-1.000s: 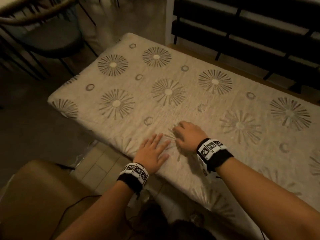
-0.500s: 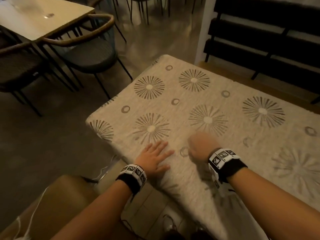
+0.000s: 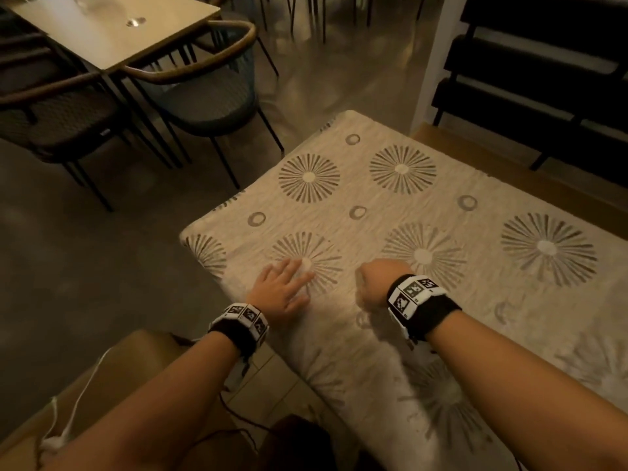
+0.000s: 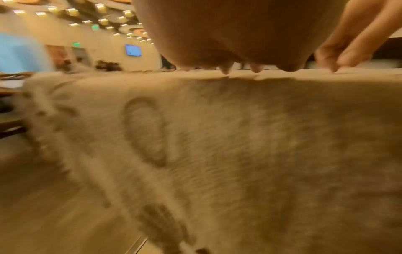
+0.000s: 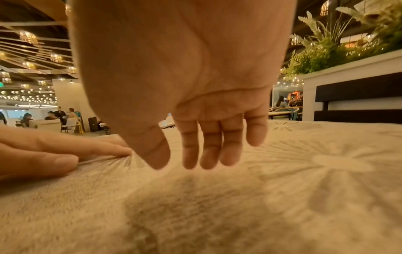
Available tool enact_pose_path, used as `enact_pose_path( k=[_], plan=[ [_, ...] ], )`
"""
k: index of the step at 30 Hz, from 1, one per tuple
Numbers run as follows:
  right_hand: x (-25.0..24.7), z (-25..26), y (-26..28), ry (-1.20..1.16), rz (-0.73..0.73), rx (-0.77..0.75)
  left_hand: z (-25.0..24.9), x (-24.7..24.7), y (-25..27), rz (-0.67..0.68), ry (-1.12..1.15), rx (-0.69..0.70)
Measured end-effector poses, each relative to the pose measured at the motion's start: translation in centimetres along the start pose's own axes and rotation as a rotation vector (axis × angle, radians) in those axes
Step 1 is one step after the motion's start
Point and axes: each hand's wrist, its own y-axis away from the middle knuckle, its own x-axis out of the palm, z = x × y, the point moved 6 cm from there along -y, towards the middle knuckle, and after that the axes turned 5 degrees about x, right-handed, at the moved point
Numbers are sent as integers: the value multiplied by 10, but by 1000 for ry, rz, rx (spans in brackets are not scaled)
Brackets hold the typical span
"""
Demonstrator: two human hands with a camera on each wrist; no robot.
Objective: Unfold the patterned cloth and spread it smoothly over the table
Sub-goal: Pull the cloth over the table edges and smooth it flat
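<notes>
The beige patterned cloth (image 3: 441,212), printed with grey starbursts and rings, lies spread over the table and hangs down its near edge (image 4: 239,154). My left hand (image 3: 282,290) lies flat on it near the near-left corner, fingers straight and pressing on a starburst. My right hand (image 3: 377,280) is just to its right. In the right wrist view the right hand (image 5: 182,165) points its straight, relaxed fingers down at the cloth (image 5: 304,171) and holds nothing. The left hand's fingers (image 5: 65,151) press small creases into the fabric beside it.
Dark chairs (image 3: 204,96) and a light table (image 3: 119,28) stand on the floor beyond the left end. A black slatted bench back (image 3: 543,79) runs along the far right. A brown seat (image 3: 102,385) with a white cable (image 3: 68,419) sits at my near left.
Both hands have slid left along the cloth toward the table's near-left corner, and my view has turned with them. The left hand has stayed flat on the fabric.
</notes>
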Motion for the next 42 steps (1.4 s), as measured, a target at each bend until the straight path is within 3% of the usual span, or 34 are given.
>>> enact_pose_path(
  k=[3, 5, 7, 9, 10, 13, 14, 15, 17, 19, 22, 24, 27, 30, 33, 36, 39, 42],
  plan=[
    [-9, 24, -23, -50, -115, -112, 81, 7, 18, -100, 166, -274],
    [-9, 34, -40, -44, -144, -169, 153, 18, 41, -191, 336, -614],
    [-16, 43, -62, -50, -169, -163, 215, 29, 64, -174, 501, -946],
    [-27, 59, -85, -79, -211, -139, 249, 22, 62, -194, 503, -1023],
    [-33, 69, -96, -106, -228, -137, 251, 10, 51, -242, 438, -920],
    [-44, 101, -129, -199, -228, -62, 209, -27, 10, -217, 216, -285],
    [-45, 110, -140, -204, -187, -16, 197, -30, 2, -173, 177, -147],
    [-43, 118, -150, -194, -134, 18, 198, -29, -4, -134, 165, -101],
    [-38, 137, -162, -142, -24, 0, 226, -29, -10, -118, 236, -217],
    [-41, 153, -165, -123, 40, -116, 258, -29, -12, -80, 416, -417],
    [-55, 146, -165, -283, -35, -200, 266, -48, -33, -37, 390, -467],
    [-63, 111, -168, -422, -159, -64, 244, -71, -65, -75, 404, -344],
    [-64, 32, -168, -404, -249, 253, 202, -88, -118, 53, 432, -201],
    [-70, -53, -160, -336, -254, 549, 191, -93, -148, 134, 419, -190],
    [-71, -134, -143, -477, -214, 776, 199, -90, -148, 189, 397, -211],
    [-64, -200, -115, -572, -205, 919, 191, -112, -158, 282, -1, -257],
    [-49, -254, -73, -595, -212, 1031, 117, -160, -206, 278, -414, -62],
    [-29, -304, -26, -621, -228, 1120, -8, -186, -262, 211, -316, 240]
  ],
)
